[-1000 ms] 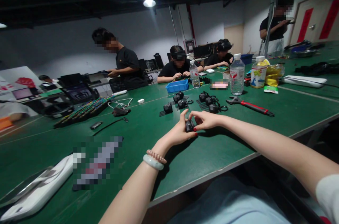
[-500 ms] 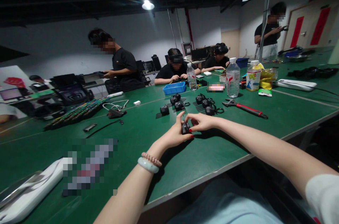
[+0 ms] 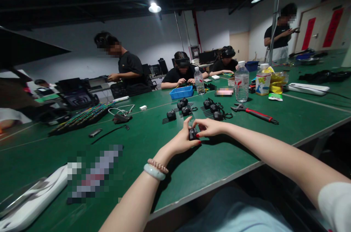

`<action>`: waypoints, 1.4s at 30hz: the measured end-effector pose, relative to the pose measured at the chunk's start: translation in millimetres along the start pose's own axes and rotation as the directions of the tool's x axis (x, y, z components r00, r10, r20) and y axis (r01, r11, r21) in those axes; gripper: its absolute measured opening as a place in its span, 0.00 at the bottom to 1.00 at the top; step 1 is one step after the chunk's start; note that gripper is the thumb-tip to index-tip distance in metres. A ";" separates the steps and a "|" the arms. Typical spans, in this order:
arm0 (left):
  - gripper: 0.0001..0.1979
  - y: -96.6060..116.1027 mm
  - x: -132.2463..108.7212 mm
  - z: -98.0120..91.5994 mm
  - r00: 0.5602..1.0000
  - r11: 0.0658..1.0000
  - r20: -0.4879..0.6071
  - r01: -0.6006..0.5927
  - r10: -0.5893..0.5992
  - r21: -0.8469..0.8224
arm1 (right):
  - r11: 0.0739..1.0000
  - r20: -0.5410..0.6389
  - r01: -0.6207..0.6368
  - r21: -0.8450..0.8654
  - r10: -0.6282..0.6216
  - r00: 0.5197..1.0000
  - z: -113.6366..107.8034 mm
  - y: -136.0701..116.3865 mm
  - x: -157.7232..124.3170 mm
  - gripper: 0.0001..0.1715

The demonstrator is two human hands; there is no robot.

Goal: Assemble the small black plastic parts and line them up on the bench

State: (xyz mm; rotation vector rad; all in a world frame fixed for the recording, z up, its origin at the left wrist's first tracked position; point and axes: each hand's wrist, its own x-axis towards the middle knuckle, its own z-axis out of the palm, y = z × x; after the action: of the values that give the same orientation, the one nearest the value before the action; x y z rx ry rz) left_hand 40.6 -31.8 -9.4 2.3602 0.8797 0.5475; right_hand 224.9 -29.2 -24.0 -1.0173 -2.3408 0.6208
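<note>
Between my hands, over the near part of the green table (image 3: 219,166), is a small black blocky part (image 3: 193,134). My left hand (image 3: 181,137) grips it from the left, index finger raised at the back and thumb stretched along the near side. The bent fingers of my right hand (image 3: 210,128) pinch its right side. Fingers cover some of the part, and its exact kind cannot be made out. Just beyond my hands sit several similar black units, among them one at the left (image 3: 171,115) and one with a black loop (image 3: 218,115).
An adjustable wrench (image 3: 255,112) with red-black handles lies to the right. Behind stand a blue tray (image 3: 181,92), water bottles (image 3: 241,82) and a labelled bottle (image 3: 262,80). Bundled cables (image 3: 82,116) and a white device (image 3: 38,197) lie left. Co-workers (image 3: 182,73) sit across the table.
The view has shifted slightly, so the scene sits a little farther right and lower. Both hands keep hold of the black part with almost the same grip.
</note>
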 end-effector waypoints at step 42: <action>0.45 -5.5 -0.2 1.0 1.000 1.000 -0.020 0.002 -0.002 0.000 | 0.999 0.025 -0.008 0.035 0.008 1.000 0.6 2.5 2.4 0.19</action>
State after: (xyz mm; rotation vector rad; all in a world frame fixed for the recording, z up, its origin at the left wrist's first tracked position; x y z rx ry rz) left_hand 38.5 -28.8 -13.6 2.3581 0.8903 0.5707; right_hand 224.4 -26.0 -25.2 -1.0094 -2.3399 0.6781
